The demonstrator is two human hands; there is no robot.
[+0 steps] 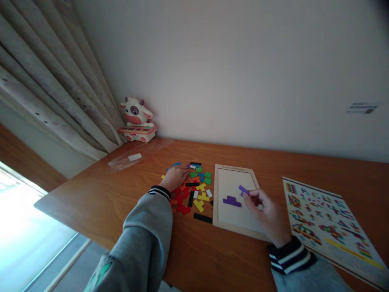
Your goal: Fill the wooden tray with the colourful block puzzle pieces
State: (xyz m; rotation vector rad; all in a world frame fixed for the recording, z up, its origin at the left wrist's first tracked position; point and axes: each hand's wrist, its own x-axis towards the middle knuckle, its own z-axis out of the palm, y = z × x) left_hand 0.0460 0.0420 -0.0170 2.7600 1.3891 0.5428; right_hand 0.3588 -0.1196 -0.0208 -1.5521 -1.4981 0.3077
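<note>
Grey sleeves are nearest, the right hand pinches 1 purple piece over the wooden tray, which carries only 1 purple shape, and many loose pieces wait outside near the left hand, whose fingers' state I cannot tell.

The person wears a soft grey top. Left of the wooden tray, the left sleeve looks roomy and creased, its snug dark cuff ringed with thin white stripes; further back I spot a green patch, its design too blurred to read. Nearer me than the tray's near right corner, the right sleeve has a matching white-banded cuff. The left hand and right hand are bare.
</note>
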